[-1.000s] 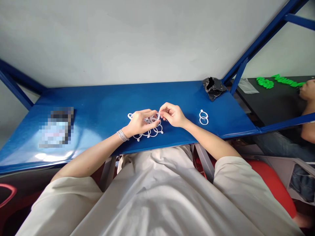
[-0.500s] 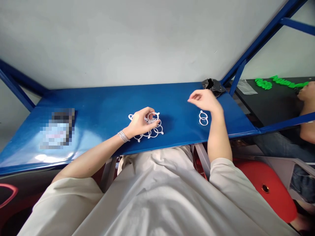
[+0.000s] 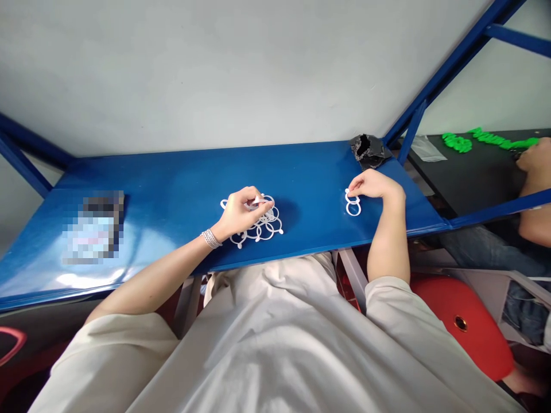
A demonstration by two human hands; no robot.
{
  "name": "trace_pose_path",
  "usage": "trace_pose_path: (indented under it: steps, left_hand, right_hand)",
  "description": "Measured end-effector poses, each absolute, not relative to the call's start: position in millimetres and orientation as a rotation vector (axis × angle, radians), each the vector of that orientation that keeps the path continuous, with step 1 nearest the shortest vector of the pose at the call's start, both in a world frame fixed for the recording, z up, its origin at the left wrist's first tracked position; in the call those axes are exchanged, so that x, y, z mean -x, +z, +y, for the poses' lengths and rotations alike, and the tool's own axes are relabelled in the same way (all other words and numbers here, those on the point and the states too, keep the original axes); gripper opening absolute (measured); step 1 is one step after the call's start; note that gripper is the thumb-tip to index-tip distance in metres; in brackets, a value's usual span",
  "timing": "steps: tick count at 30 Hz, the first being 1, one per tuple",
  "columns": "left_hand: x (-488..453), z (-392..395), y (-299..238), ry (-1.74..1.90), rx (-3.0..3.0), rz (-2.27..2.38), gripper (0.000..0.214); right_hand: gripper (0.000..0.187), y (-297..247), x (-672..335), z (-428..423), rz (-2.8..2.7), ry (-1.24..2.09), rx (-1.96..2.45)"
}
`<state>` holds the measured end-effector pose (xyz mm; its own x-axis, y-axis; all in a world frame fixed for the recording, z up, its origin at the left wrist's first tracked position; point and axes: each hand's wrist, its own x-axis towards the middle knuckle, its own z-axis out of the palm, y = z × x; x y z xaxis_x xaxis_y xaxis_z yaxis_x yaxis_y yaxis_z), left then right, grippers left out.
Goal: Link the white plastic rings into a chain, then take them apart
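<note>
A flat cluster of linked white plastic rings (image 3: 261, 227) lies on the blue table (image 3: 181, 183) in front of me. My left hand (image 3: 239, 211), with a silver bracelet at the wrist, rests on the cluster's left part and pinches one of its rings between thumb and fingers. To the right, a small separate pair of white rings (image 3: 353, 205) lies on the table. My right hand (image 3: 375, 184) is curled over that pair, its fingertips pinching the top ring.
A crumpled black bag (image 3: 367, 150) sits at the table's back right corner. A blurred flat object (image 3: 91, 229) lies at the left. Beyond the blue frame, another person's hand (image 3: 532, 162) works at a black table with green pieces (image 3: 457, 142). A red stool (image 3: 469, 321) stands at right.
My right hand left the ring cluster, swung right through the air and came down onto the small pair of rings. My left hand stayed on the cluster.
</note>
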<state>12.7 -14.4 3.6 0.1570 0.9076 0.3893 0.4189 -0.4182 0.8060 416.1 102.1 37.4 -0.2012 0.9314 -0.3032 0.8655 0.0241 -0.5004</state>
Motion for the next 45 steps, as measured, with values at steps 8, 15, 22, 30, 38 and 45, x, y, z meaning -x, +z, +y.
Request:
trace_pose_path:
  steps: [8, 15, 22, 30, 38, 45]
  left_hand:
    - [-15.5, -15.3, 10.9, 1.184, -1.623, 1.237, 0.057]
    - [-17.8, -14.6, 14.6, 1.258, -1.487, 1.171, 0.056]
    - [-16.5, -11.6, 11.6, 1.312, -1.539, 1.149, 0.046]
    - [-13.7, -12.0, 4.3, 1.282, -1.710, 1.251, 0.044]
    - [-13.0, -12.6, 13.4, 1.120, -1.602, 0.952, 0.049]
    - [-13.2, -13.1, 17.5, 1.096, -1.558, 0.838, 0.052]
  right_hand:
    - [0.025, 38.2, -408.7, 95.8, -1.967, 0.530, 1.714]
    - [0.030, 48.4, -357.7, 87.1, -1.965, 0.741, 1.307]
    - [0.016, 57.0, -233.0, 52.1, -2.215, 0.914, 0.811]
    - [0.020, 27.5, -221.8, 49.7, -2.039, 1.455, 0.715]
    - [0.032, 35.3, -224.3, 43.7, -1.987, 1.611, 0.510]
    - [0.052, 22.3, -209.5, 37.0, -1.822, 1.752, 0.462]
